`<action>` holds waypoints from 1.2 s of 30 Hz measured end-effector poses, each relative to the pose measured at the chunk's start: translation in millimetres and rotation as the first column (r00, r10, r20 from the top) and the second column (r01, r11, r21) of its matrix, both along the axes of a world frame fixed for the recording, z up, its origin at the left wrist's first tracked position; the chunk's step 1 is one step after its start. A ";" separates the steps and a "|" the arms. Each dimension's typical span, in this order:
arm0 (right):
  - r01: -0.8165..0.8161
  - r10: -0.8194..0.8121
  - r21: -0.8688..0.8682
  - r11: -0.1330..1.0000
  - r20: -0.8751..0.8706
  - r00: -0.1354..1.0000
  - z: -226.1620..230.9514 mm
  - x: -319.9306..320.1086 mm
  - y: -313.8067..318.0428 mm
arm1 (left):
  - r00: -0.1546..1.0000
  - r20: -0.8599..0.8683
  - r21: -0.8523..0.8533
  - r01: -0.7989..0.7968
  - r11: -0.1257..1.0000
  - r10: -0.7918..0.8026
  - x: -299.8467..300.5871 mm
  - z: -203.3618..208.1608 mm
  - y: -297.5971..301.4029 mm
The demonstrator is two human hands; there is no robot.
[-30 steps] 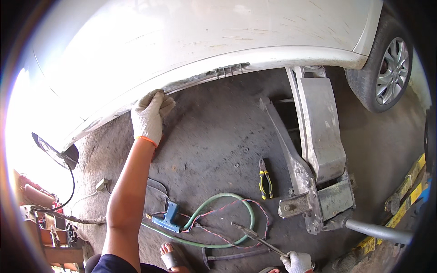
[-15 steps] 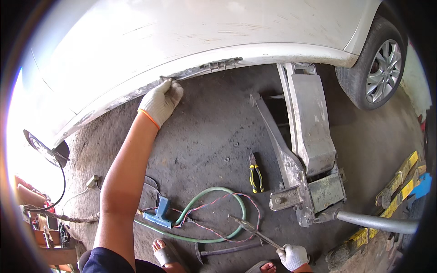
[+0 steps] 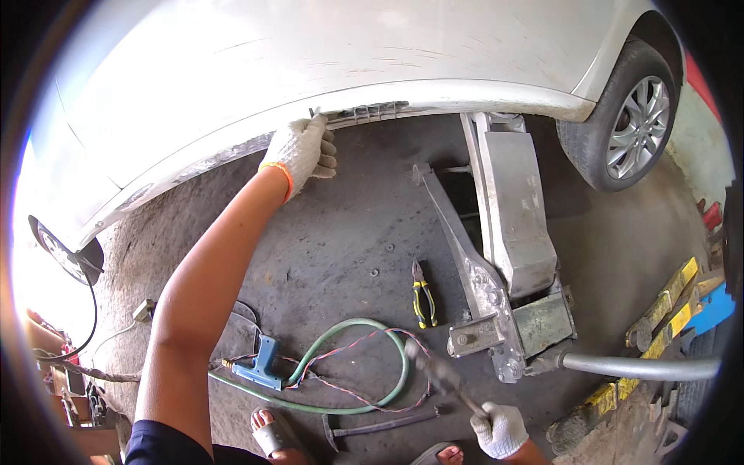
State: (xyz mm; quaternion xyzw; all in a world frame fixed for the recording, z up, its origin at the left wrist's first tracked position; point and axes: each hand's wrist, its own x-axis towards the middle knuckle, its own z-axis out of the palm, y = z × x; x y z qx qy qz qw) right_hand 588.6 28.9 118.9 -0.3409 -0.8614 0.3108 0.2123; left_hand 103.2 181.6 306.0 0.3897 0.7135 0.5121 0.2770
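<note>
My left hand (image 3: 304,151), in a white knitted glove with an orange cuff, is raised to the lower sill (image 3: 232,151) of a white car. Thumb and forefinger are pinched together there, and a small thin piece sticks up at their tips, too small to name. Just right of the fingertips, several thin pins (image 3: 372,114) stand in a row along a bare, dark strip of the sill. Low on the right, my gloved right hand (image 3: 502,431) grips the handle of a hammer (image 3: 443,377), whose head is smeared by motion.
A large metal floor jack (image 3: 518,209) reaches under the sill, its handle (image 3: 643,367) pointing right. Pliers (image 3: 422,294), a blue gun-shaped tool (image 3: 262,364), a green hose (image 3: 349,322) and a second hammer (image 3: 380,425) lie on the floor. Yellow-and-black bars (image 3: 659,325) lie right.
My left hand has moved right along the sill, up to the row of pins. The hammer in my right hand has swung up and to the right. The view has shifted slightly.
</note>
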 end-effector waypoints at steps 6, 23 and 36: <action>-0.179 -0.281 -0.796 0.578 -0.400 0.872 20.7 -101.4 38.3 | 0.734 -0.641 0.098 0.370 0.924 -0.225 42.6 -136.7 -91.7; -0.143 -0.043 -0.711 0.689 -0.236 0.971 7.2 -215.2 91.0 | 0.827 0.524 -0.317 0.411 0.855 -0.203 248.1 -276.1 -258.3; -0.083 -0.027 -0.540 0.837 -0.192 0.981 23.4 -234.3 106.1 | 0.936 0.050 -0.079 0.350 0.933 -0.347 243.9 -310.5 -209.8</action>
